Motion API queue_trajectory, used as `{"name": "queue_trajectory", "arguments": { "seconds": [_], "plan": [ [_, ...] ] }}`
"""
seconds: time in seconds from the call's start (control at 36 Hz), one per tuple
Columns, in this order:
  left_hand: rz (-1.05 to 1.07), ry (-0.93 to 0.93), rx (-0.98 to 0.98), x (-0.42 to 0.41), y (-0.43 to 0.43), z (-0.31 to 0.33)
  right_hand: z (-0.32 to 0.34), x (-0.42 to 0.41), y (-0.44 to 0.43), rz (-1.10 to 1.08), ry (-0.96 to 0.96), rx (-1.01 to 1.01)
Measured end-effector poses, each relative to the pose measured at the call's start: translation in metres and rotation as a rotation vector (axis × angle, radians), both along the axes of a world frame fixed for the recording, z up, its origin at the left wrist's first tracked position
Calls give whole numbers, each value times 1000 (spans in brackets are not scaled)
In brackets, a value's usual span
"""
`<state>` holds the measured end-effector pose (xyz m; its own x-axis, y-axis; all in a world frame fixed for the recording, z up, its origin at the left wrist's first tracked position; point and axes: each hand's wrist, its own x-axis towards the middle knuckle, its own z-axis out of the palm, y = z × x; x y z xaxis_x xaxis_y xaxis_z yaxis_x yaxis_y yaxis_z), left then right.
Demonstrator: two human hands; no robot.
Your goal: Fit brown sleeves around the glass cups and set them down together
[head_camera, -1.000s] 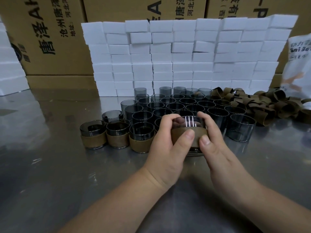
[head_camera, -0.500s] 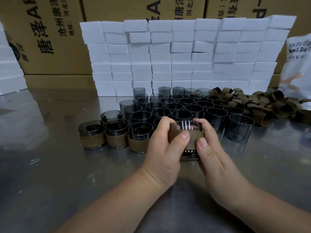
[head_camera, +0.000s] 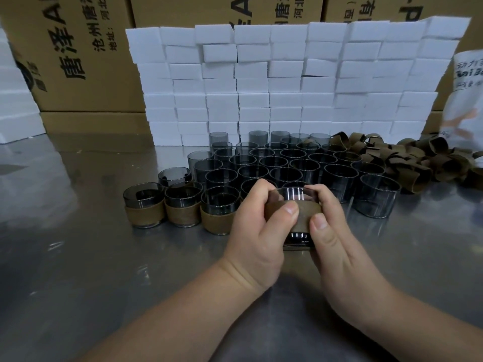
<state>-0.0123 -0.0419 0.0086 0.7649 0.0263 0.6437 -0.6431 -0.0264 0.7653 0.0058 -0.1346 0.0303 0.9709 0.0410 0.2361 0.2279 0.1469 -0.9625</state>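
1. Left hand (head_camera: 257, 231) and right hand (head_camera: 337, 246) grip one cup (head_camera: 296, 195) between them, just in front of the bare cups (head_camera: 287, 163). Each thumb presses the near face of the sleeve (head_camera: 304, 214), and the fingers curl round the far side.
2. Change over the last second: the cup is slightly lower, closer to the table (head_camera: 78, 257), and tipped less toward the camera. The grip is unchanged. Whether the base touches the table: cannot tell.
3. The sleeve wraps the cup's middle, with clear glass showing above and below it.
4. Judgement: the sleeve is nearly seated. On the three sleeved cups (head_camera: 183, 205) at left it sits low, so a last push down may be needed.
5. Next: set it at the right end of that row. Many bare cups and the sleeve pile (head_camera: 418, 163) remain, so the task is in its early part.
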Motion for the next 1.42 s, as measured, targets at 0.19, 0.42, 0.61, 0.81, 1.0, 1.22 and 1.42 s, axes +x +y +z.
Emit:
{"name": "queue_trajectory", "arguments": {
  "seconds": [0.19,0.42,0.61,0.81,1.0,1.22,1.42],
  "plan": [
    [36,-21,32,0,1,-1,-1,-13,-4,28,-169,-213],
    [40,-11,49,3,2,-3,-8,-19,-3,48,-270,-195],
    [63,-54,93,1,2,-6,-22,-23,-6,57,-416,-241],
    [121,-84,142,10,8,-6,-28,-17,-15,117,-448,-411],
    [81,-138,270,10,12,-5,-26,-16,-27,-22,-374,-511],
    [166,-146,320,13,15,-7,-13,-7,-46,-259,-475,-329],
    [271,-59,339,17,14,-11,-23,35,-81,-592,-221,-411]
  ]
}}
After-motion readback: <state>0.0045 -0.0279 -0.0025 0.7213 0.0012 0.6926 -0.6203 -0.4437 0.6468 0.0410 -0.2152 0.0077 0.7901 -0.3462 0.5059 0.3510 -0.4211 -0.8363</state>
